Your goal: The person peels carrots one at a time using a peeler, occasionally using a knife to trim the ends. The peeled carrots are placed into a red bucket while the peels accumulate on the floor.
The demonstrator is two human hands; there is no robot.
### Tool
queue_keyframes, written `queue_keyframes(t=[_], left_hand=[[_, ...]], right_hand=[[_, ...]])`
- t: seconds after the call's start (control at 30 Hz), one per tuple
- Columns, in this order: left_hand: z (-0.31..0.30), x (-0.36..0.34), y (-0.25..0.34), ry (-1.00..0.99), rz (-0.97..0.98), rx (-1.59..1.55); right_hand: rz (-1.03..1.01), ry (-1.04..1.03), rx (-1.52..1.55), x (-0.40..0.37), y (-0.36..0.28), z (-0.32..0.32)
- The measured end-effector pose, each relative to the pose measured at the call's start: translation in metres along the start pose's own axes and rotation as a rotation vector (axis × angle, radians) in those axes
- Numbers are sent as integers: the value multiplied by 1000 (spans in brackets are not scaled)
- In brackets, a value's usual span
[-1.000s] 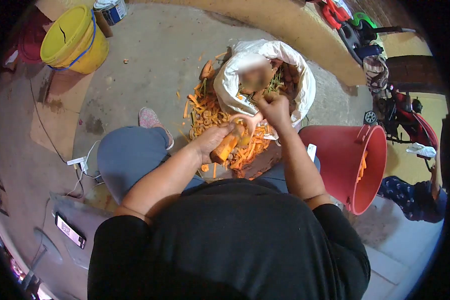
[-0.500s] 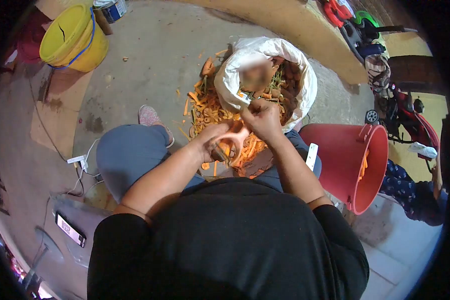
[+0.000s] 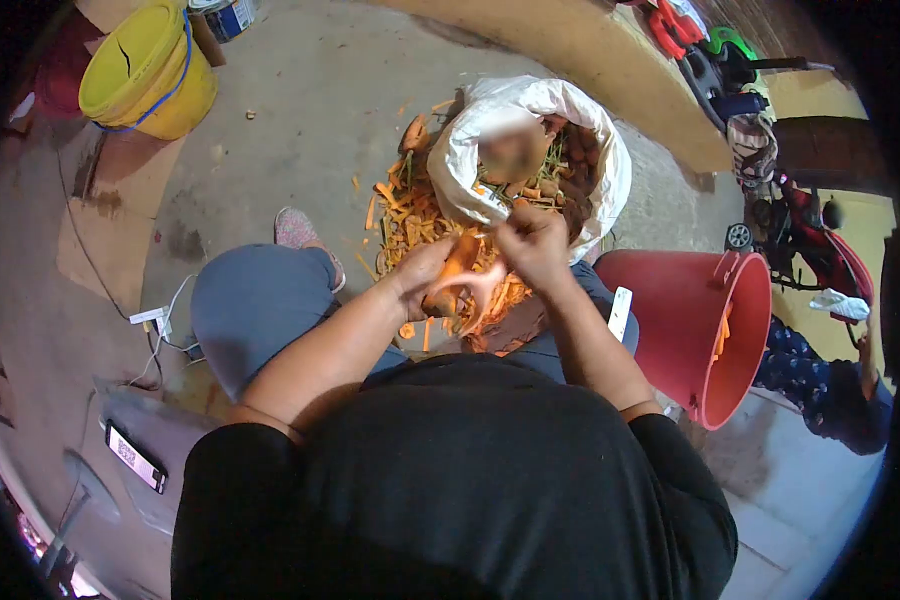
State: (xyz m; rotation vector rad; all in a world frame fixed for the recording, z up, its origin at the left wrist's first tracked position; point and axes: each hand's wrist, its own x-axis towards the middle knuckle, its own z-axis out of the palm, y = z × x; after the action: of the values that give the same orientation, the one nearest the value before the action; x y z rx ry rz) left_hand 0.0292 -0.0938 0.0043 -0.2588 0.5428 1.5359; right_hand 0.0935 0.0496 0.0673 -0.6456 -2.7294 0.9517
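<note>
A partly peeled carrot (image 3: 460,256) is in my left hand (image 3: 422,270), its fingers wrapped round it above my lap. My right hand (image 3: 534,246) is closed on the handle of a pink Y-shaped peeler (image 3: 484,287), whose forked head lies across the carrot. The blade itself is too blurred to make out. Orange peelings (image 3: 505,300) are heaped beneath both hands. Just beyond, a white sack (image 3: 615,180) with its rim rolled down holds unpeeled carrots (image 3: 576,160). More peelings (image 3: 400,222) are strewn on the floor left of the sack.
On my right a red bucket (image 3: 660,300) lies tipped on its side with orange pieces inside. A yellow bucket (image 3: 175,105) stands at the far left. A phone (image 3: 135,455) and a cabled power strip (image 3: 150,315) are to my left. Another person's patterned clothing (image 3: 805,375) shows at right.
My right hand has drawn slightly toward me and to the right with the peeler. The carrot in my left hand now shows more of its orange upper end.
</note>
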Motion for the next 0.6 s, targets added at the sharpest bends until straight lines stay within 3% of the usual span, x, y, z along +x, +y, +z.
queue_keyframes(t=[0.03, 0.13, 0.17, 0.37, 0.47, 0.6], left_hand=[[-11, 7, -2, -100, 24, 52], [-10, 9, -5, -22, 3, 56], [-7, 3, -1, -122, -1, 41], [3, -7, 7, -97, 63, 223], [7, -3, 3, 10, 27, 27], [9, -6, 2, -23, 69, 22]], right_hand=[[3, -73, 159, -4, -14, 1], [-33, -39, 137, 7, -7, 14], [-77, -39, 132, 10, -7, 17], [-36, -172, 158, 16, -6, 6], [30, -152, 125, 15, -14, 2], [27, -161, 107, 16, -7, 10]])
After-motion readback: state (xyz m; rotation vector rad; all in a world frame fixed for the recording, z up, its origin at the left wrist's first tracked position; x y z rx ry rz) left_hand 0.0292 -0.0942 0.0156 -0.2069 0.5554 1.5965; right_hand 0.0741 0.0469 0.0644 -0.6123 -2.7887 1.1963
